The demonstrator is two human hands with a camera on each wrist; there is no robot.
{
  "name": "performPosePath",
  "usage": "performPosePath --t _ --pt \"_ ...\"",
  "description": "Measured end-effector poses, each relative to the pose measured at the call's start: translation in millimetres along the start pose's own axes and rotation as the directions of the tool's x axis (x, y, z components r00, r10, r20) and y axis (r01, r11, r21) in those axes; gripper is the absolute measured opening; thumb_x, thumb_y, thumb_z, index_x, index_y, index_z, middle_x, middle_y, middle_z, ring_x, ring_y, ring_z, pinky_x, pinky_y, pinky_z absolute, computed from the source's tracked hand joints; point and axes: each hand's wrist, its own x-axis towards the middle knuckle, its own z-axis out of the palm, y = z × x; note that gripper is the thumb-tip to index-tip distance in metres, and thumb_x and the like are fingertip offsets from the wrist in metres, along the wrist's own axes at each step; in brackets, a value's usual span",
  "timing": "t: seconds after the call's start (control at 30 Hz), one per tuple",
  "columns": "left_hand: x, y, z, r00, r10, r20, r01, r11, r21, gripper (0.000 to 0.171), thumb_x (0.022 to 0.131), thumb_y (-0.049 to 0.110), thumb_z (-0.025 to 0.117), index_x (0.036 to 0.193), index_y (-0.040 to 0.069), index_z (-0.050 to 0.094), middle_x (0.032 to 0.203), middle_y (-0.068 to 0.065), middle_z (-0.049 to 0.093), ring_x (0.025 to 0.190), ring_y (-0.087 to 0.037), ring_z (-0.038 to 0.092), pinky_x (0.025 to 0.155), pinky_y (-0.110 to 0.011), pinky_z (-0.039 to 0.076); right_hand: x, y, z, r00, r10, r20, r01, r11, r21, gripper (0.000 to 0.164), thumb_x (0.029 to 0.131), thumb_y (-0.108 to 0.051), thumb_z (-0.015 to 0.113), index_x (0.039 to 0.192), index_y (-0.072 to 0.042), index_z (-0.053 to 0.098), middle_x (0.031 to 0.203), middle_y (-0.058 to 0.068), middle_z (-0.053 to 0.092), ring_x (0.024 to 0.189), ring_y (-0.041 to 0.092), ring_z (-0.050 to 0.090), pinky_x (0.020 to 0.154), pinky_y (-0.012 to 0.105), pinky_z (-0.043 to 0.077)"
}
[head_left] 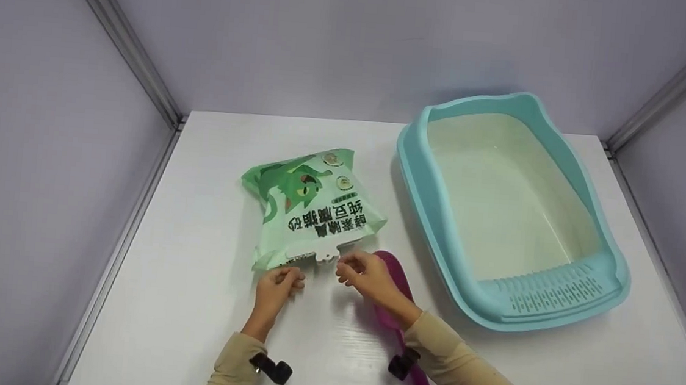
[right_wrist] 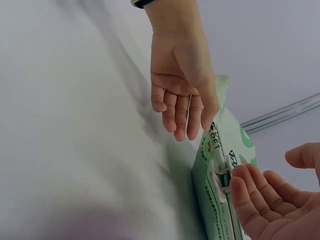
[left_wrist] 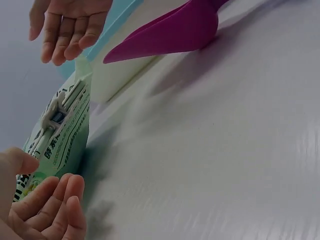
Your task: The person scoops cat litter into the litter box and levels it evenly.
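Note:
A green bag of cat litter (head_left: 284, 203) lies on the table, its cat picture facing up. Across its near end sits a white sealing clip (head_left: 327, 255), which both wrist views also show. My left hand (head_left: 277, 291) is at the bag's near left corner, fingers loosely bent and holding nothing; whether it touches the bag I cannot tell. Close to the clip's right side is my right hand (head_left: 373, 277), its fingers relaxed and the palm bare in the right wrist view. Partly under my right forearm lies a purple litter scoop (head_left: 394, 271).
To the right stands a large blue litter box (head_left: 426, 181) with a pale interior and a slotted near ledge. The white table (head_left: 194, 217) meets pale walls at the back and sides. Each sleeve carries a black wrist camera (head_left: 404, 364).

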Motion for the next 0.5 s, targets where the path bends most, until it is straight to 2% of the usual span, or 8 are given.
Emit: performPosePath --t 0.07,0.13,0.27,0.33,0.43,0.5 --pt "2.1 0.8 -2.1 0.998 -0.060 -0.016 0.059 0.997 -0.047 0.033 0.095 0.022 0.059 0.110 -0.007 0.063 0.084 -0.005 0.074 0.072 -0.004 0.066 0.065 -0.019 0.051 0.1 2.5 4.4 1.000 0.019 0.008 -0.019 1.000 0.012 0.021 0.092 -0.005 0.059 0.099 0.015 0.061 0.090 0.035 0.067 0.078 0.045 0.067 0.068 0.042 0.058" --pt "4.1 3.1 -4.0 0.994 -0.106 -0.030 0.103 0.990 -0.094 0.033 0.094 0.024 0.060 0.110 -0.005 0.063 0.083 -0.003 0.074 0.073 -0.004 0.066 0.067 -0.019 0.052 0.2 5.2 8.4 0.999 0.042 0.012 -0.042 0.999 0.013 0.020 0.092 -0.005 0.058 0.100 0.014 0.062 0.090 0.034 0.067 0.077 0.042 0.068 0.067 0.038 0.059" --pt "8.6 8.1 -8.1 0.983 -0.168 -0.072 0.153 0.972 -0.179 0.032 0.093 0.024 0.061 0.107 -0.004 0.063 0.083 -0.003 0.073 0.075 -0.006 0.067 0.070 -0.020 0.054 0.0 12.8 15.9 0.998 0.068 0.010 -0.067 0.997 -0.035 0.017 0.091 -0.004 0.058 0.097 0.011 0.063 0.088 0.030 0.069 0.072 0.028 0.068 0.063 0.024 0.056" --pt "11.5 10.3 -10.6 0.976 -0.196 -0.097 0.174 0.964 -0.202 0.031 0.093 0.024 0.061 0.108 -0.003 0.062 0.081 -0.001 0.073 0.074 -0.006 0.068 0.070 -0.020 0.054 -0.1 16.1 20.3 0.996 0.083 0.020 -0.082 0.996 -0.041 0.018 0.091 -0.004 0.058 0.097 0.012 0.062 0.089 0.030 0.069 0.072 0.025 0.068 0.063 0.023 0.056" --pt "15.1 11.9 -14.7 0.967 -0.227 -0.119 0.201 0.960 -0.197 0.034 0.092 0.023 0.060 0.112 -0.004 0.060 0.077 0.002 0.072 0.073 -0.006 0.068 0.069 -0.019 0.055 -0.2 17.6 27.0 0.986 0.161 0.048 -0.163 0.986 0.040 0.022 0.091 -0.004 0.056 0.102 0.014 0.060 0.095 0.033 0.068 0.077 0.027 0.070 0.069 0.028 0.058" --pt "16.1 12.5 -16.9 0.963 -0.242 -0.122 0.216 0.958 -0.190 0.036 0.091 0.023 0.060 0.115 -0.005 0.058 0.077 0.002 0.072 0.073 -0.007 0.068 0.070 -0.020 0.055 0.8 16.2 31.2 0.970 0.235 0.058 -0.241 0.962 0.129 0.025 0.092 -0.005 0.054 0.105 0.016 0.059 0.099 0.034 0.066 0.081 0.028 0.071 0.073 0.032 0.059"
